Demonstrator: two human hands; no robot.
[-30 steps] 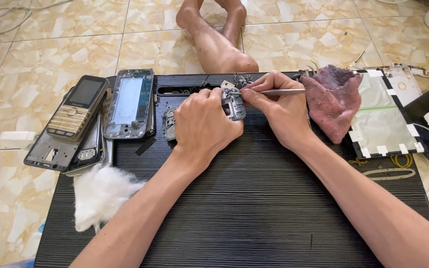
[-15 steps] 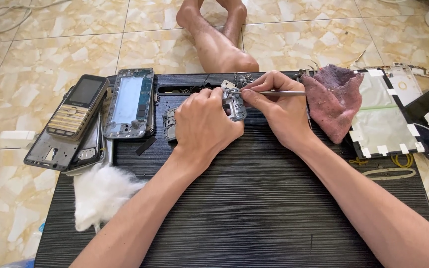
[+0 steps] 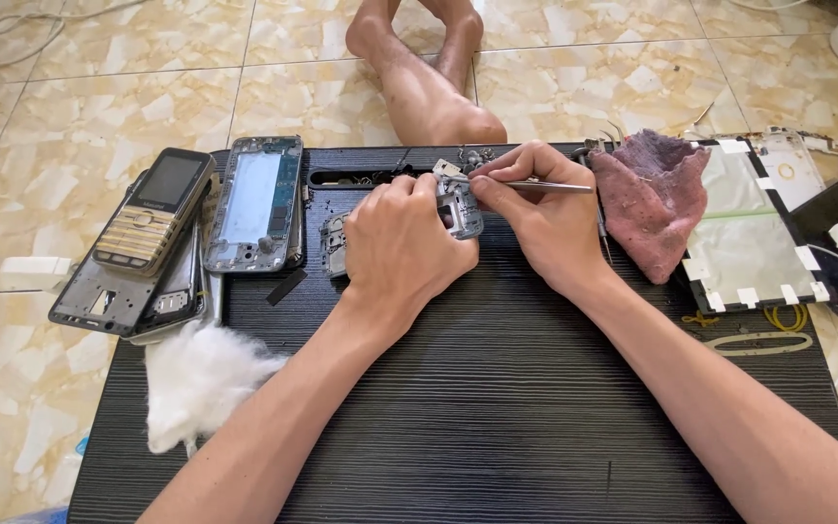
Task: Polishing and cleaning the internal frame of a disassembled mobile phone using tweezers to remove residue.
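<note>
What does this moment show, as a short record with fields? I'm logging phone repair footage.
Left hand: holds a small grey phone part over the black ribbed board
Right hand: pinches thin metal tweezers, tip at the part
Left of board: gold keypad phone, bare phone frame
Near left forearm: white cotton tuft
Right side: purple cloth, taped panel

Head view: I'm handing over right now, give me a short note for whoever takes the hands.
Left hand: grips the small grey phone part over the black ribbed mat.
Right hand: pinches thin metal tweezers, tip at the part's top edge.
Nearby: gold keypad phone and bare phone frame on the left, white cotton, pink cloth.
Done: phones lie opened.
Left: tweezer work on the part; not finished.
</note>
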